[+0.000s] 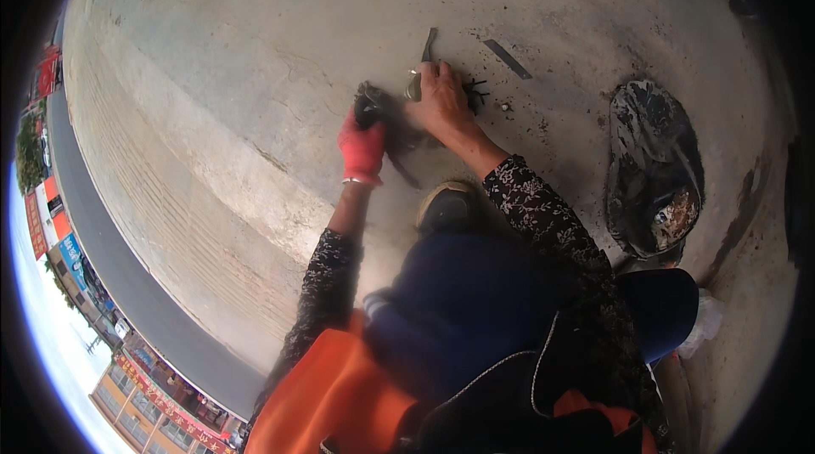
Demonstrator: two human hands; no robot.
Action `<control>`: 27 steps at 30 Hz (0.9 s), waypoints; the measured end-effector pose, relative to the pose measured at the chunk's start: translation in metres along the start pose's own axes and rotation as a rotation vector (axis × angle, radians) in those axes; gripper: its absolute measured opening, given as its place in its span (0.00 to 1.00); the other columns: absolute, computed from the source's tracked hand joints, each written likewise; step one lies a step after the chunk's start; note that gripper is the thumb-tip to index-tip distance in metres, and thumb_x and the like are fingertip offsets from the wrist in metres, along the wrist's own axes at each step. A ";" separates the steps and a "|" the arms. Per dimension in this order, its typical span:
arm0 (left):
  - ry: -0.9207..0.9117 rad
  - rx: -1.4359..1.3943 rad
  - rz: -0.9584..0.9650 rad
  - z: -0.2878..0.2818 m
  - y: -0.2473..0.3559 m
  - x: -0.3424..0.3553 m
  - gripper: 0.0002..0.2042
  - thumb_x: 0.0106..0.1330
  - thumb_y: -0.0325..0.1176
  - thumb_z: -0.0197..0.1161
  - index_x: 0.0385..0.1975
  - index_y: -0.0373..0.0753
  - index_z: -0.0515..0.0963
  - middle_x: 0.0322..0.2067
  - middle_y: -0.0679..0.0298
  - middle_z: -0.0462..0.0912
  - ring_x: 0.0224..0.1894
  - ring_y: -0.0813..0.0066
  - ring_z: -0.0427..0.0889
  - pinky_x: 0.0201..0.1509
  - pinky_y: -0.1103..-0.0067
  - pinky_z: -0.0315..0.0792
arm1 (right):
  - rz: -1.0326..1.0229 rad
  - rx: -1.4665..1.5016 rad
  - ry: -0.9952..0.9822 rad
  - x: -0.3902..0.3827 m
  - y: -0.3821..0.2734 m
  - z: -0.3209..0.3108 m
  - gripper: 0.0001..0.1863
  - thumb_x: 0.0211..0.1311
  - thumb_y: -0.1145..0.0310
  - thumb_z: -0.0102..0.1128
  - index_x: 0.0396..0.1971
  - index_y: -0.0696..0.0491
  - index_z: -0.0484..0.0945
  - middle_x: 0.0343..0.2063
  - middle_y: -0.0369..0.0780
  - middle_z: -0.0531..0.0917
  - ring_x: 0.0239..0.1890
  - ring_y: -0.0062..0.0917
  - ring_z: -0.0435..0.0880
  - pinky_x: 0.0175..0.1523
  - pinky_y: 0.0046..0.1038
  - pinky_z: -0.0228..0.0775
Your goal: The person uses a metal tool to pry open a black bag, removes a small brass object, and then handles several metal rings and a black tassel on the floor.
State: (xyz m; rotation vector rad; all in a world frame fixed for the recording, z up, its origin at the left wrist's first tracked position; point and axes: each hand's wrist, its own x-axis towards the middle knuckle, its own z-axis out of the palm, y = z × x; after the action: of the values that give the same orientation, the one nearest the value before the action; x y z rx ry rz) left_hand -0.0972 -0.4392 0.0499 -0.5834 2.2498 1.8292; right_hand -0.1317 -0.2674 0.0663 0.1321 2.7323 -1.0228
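My left hand (362, 148), in a red-pink glove, is closed round a dark, ragged bundle (371, 104); blur hides what kind of thing it is. A dark, smeared strip hangs below it. Bare and to the right, my right hand (443, 101) is low over the concrete with its fingers bent down. A small roundish thing with a metallic glint (413, 88) shows at its fingertips, partly hidden. Just beyond it lies a short dark tool-like piece (429, 45). Black spiky bits (477, 95) stick out beside the hand.
A flat dark strip (508, 58) lies on the concrete ground (280, 46) among scattered crumbs. At the right stands an open black bag (624, 135) with debris inside. My shoe (448, 206) is close below my hands. A road (127, 233) and shopfronts line the far left.
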 end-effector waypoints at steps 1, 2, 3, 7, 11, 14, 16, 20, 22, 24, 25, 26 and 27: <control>-0.064 -0.154 -0.087 0.013 0.005 0.003 0.16 0.57 0.22 0.61 0.46 0.35 0.78 0.36 0.61 0.84 0.37 0.73 0.81 0.43 0.80 0.75 | 0.005 0.073 0.051 0.000 0.006 0.004 0.36 0.45 0.64 0.73 0.57 0.52 0.69 0.51 0.52 0.74 0.52 0.47 0.75 0.57 0.41 0.70; -0.126 -0.306 -0.173 0.023 0.010 0.006 0.13 0.58 0.21 0.59 0.43 0.34 0.80 0.34 0.63 0.84 0.35 0.77 0.81 0.42 0.82 0.74 | 0.004 0.146 0.107 0.002 0.012 0.005 0.33 0.44 0.65 0.72 0.54 0.54 0.72 0.49 0.52 0.76 0.50 0.46 0.77 0.56 0.39 0.71; -0.205 -0.307 -0.155 0.030 0.013 0.007 0.12 0.60 0.22 0.58 0.43 0.34 0.80 0.34 0.64 0.84 0.35 0.78 0.80 0.42 0.82 0.74 | 0.048 0.237 0.074 0.003 0.022 0.004 0.31 0.44 0.65 0.72 0.52 0.55 0.73 0.47 0.52 0.78 0.48 0.44 0.79 0.54 0.38 0.72; -0.468 -0.249 -0.029 0.038 0.012 0.007 0.17 0.65 0.23 0.58 0.54 0.34 0.75 0.37 0.67 0.82 0.37 0.79 0.80 0.41 0.82 0.74 | 0.132 0.461 0.062 -0.013 0.038 -0.011 0.22 0.45 0.66 0.70 0.41 0.58 0.79 0.37 0.50 0.84 0.41 0.41 0.84 0.47 0.36 0.76; -0.434 0.163 0.331 0.048 0.046 -0.016 0.16 0.72 0.29 0.54 0.57 0.34 0.71 0.43 0.64 0.80 0.47 0.74 0.79 0.51 0.77 0.73 | -0.010 0.529 0.211 -0.040 0.013 -0.019 0.21 0.44 0.70 0.68 0.41 0.59 0.77 0.33 0.53 0.80 0.39 0.48 0.81 0.46 0.41 0.74; -0.431 0.018 0.241 0.038 0.023 -0.007 0.15 0.72 0.32 0.54 0.56 0.35 0.72 0.45 0.63 0.80 0.49 0.70 0.79 0.55 0.75 0.72 | -0.039 0.505 -0.016 -0.045 -0.007 -0.030 0.15 0.47 0.73 0.66 0.37 0.59 0.76 0.28 0.51 0.81 0.33 0.45 0.83 0.41 0.41 0.76; -0.436 -0.580 -0.140 0.026 0.014 0.005 0.16 0.72 0.35 0.54 0.55 0.36 0.73 0.46 0.62 0.81 0.49 0.67 0.79 0.56 0.73 0.72 | -0.047 0.758 -0.028 -0.042 -0.004 -0.045 0.12 0.51 0.73 0.64 0.36 0.58 0.75 0.27 0.50 0.82 0.32 0.43 0.84 0.38 0.40 0.76; -0.421 -0.883 -0.260 0.014 0.040 0.017 0.19 0.72 0.42 0.54 0.56 0.39 0.74 0.52 0.58 0.80 0.51 0.62 0.80 0.57 0.64 0.75 | -0.065 0.120 0.161 -0.038 0.061 -0.075 0.12 0.63 0.68 0.61 0.41 0.58 0.73 0.31 0.44 0.81 0.33 0.35 0.83 0.41 0.36 0.76; -0.411 -0.762 -0.217 0.024 0.058 0.016 0.21 0.72 0.46 0.52 0.57 0.39 0.74 0.52 0.57 0.80 0.52 0.61 0.80 0.57 0.60 0.76 | 0.008 0.096 0.091 -0.052 0.097 -0.073 0.14 0.66 0.63 0.58 0.41 0.58 0.72 0.32 0.47 0.80 0.33 0.40 0.81 0.41 0.38 0.74; -0.483 -0.638 -0.266 0.042 0.069 0.010 0.24 0.74 0.49 0.50 0.57 0.36 0.73 0.54 0.56 0.79 0.52 0.61 0.80 0.56 0.59 0.77 | 0.073 0.319 0.050 -0.062 0.113 -0.077 0.15 0.69 0.60 0.54 0.39 0.59 0.70 0.30 0.50 0.77 0.33 0.44 0.78 0.39 0.40 0.72; -0.545 -0.632 -0.357 0.043 0.064 0.010 0.26 0.74 0.50 0.48 0.58 0.34 0.72 0.55 0.52 0.78 0.54 0.60 0.79 0.58 0.62 0.76 | 0.088 0.387 0.007 -0.061 0.114 -0.079 0.16 0.70 0.58 0.51 0.37 0.59 0.69 0.28 0.52 0.76 0.33 0.45 0.77 0.38 0.40 0.70; -0.604 -0.584 -0.569 0.067 0.079 0.004 0.26 0.75 0.51 0.46 0.57 0.32 0.72 0.53 0.48 0.78 0.54 0.60 0.79 0.59 0.65 0.75 | 0.115 0.453 0.021 -0.059 0.125 -0.068 0.14 0.67 0.62 0.54 0.34 0.59 0.68 0.27 0.50 0.74 0.31 0.46 0.77 0.37 0.42 0.69; -0.621 -0.593 -0.615 0.082 0.071 -0.005 0.26 0.76 0.50 0.43 0.55 0.31 0.73 0.55 0.46 0.77 0.53 0.60 0.79 0.59 0.66 0.74 | 0.110 0.367 0.056 -0.053 0.140 -0.049 0.12 0.63 0.65 0.56 0.34 0.58 0.68 0.28 0.49 0.75 0.31 0.45 0.77 0.37 0.42 0.70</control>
State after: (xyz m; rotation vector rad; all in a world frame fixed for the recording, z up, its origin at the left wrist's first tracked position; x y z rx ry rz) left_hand -0.1299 -0.3474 0.0974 -0.5876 0.9858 1.9410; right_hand -0.0663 -0.1302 0.0252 0.3709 2.5214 -1.4951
